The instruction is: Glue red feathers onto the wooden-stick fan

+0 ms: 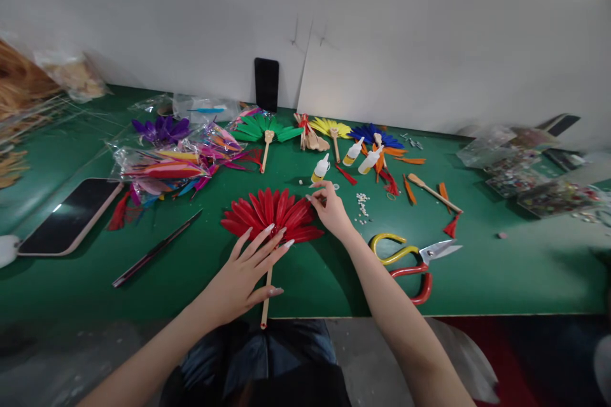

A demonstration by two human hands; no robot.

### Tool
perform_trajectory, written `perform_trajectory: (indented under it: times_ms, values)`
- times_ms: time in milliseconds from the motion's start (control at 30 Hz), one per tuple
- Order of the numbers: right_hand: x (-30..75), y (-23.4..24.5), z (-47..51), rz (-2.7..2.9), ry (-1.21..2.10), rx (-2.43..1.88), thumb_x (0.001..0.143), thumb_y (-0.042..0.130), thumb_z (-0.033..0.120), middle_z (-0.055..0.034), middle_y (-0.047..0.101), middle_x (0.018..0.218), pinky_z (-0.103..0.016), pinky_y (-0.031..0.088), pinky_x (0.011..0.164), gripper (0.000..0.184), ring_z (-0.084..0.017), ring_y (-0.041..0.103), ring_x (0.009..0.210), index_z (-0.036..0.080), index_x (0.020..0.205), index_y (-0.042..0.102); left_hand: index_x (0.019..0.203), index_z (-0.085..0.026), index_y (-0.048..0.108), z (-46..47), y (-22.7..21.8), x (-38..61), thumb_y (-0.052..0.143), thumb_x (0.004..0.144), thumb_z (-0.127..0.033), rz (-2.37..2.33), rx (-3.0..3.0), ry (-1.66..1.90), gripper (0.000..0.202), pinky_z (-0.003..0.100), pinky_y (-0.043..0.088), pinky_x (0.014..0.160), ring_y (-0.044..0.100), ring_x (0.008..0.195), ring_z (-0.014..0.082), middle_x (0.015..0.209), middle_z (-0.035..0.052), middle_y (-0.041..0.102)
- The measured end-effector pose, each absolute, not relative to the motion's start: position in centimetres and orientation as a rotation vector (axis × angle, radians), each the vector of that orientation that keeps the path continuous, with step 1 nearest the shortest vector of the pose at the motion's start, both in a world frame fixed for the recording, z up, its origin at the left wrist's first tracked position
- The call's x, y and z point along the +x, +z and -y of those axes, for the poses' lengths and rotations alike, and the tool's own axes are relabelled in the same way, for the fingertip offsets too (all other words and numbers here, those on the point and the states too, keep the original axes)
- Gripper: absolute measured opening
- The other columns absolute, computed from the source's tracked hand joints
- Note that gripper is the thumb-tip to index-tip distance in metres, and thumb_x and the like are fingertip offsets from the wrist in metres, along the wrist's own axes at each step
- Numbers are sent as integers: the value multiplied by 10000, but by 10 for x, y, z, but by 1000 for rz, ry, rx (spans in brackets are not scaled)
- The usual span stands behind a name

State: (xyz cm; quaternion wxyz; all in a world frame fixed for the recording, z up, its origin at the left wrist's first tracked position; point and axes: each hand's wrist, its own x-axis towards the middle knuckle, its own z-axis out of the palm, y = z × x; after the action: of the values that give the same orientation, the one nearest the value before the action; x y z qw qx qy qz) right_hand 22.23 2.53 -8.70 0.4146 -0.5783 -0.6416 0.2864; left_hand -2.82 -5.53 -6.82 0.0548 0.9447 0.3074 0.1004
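Observation:
A red feather fan (270, 210) lies on the green table in front of me, its thin wooden handle (267, 299) pointing at the table's front edge. My left hand (251, 270) rests over the base of its feathers and the top of the handle, fingers stretched and apart. At the fan's right side is my right hand (329, 206), thumb and fingertips pinched together just beside the feather tips. Whatever those fingertips hold is too small to make out. Just beyond the right hand stands a glue bottle (320, 168), and small white beads (363, 206) lie scattered to its right.
Scissors (415, 261) lie open to the right, tweezers (157, 248) to the left. Two more glue bottles (363, 156) stand behind. Green (267, 127), yellow (331, 127) and blue (375, 135) fans line the back. Bagged feathers (167, 165) and a phone (71, 216) are at left.

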Motion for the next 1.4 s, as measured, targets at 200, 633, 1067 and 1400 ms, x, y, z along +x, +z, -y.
perform_trajectory:
  times_ms: [200,633,1067,1400]
  values:
    - [223,-89,-25,1632,695,-1455,828,495,314,0,598,730,-300,464,657,209,-175,564,614,226,1009,440,1495,-242,118,55,-67,-28,348,940,-520,-922,2865,298,662,443,33,1133,137,1419,255,1535,29,231]
    - [223,-83,-29,1637,627,-1451,852,483,300,-47,663,842,-296,466,628,190,-197,634,678,219,1017,434,1497,-255,88,56,-68,-29,334,939,-534,-934,2878,294,670,440,22,1132,137,1420,253,1540,24,212]
    - [216,-71,-39,1855,709,-1443,826,489,256,8,609,715,-333,454,683,226,-210,604,689,222,1040,426,1497,-256,71,56,-70,-30,319,943,-536,-907,2872,290,669,446,16,1129,138,1419,254,1532,16,242]
    - [210,-66,-42,1873,688,-1443,802,468,160,5,603,718,-309,450,688,253,-199,612,711,207,1047,434,1497,-254,73,56,-69,-30,324,943,-535,-899,2878,281,670,433,-10,1128,114,1424,243,1535,3,230]
